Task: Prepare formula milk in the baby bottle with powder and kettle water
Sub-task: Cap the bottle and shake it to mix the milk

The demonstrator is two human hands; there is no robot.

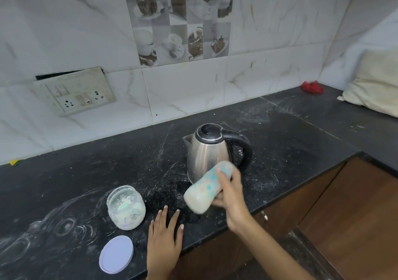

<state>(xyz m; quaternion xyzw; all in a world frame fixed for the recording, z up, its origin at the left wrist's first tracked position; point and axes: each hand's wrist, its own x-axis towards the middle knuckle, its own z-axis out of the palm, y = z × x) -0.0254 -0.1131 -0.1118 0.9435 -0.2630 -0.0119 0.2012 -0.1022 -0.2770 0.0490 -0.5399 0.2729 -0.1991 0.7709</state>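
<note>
My right hand [229,191] grips a baby bottle [206,187] with coloured dots, tilted nearly on its side above the counter and blurred; white milky liquid fills its lower end. Behind the bottle a steel kettle [206,150] with a black lid and handle stands on the black counter [86,172]. An open clear jar of white powder [126,207] stands to the left, its pale lid [116,254] lying flat near the front edge. My left hand [164,238] rests flat on the counter between the jar and the bottle, fingers spread, holding nothing.
White powder smears cover the counter. A switch and socket plate [79,94] hangs loose on the tiled wall at the left. A red cloth [312,87] and a cream cushion [374,83] lie at the far right. Brown cabinets [344,215] run below the counter edge.
</note>
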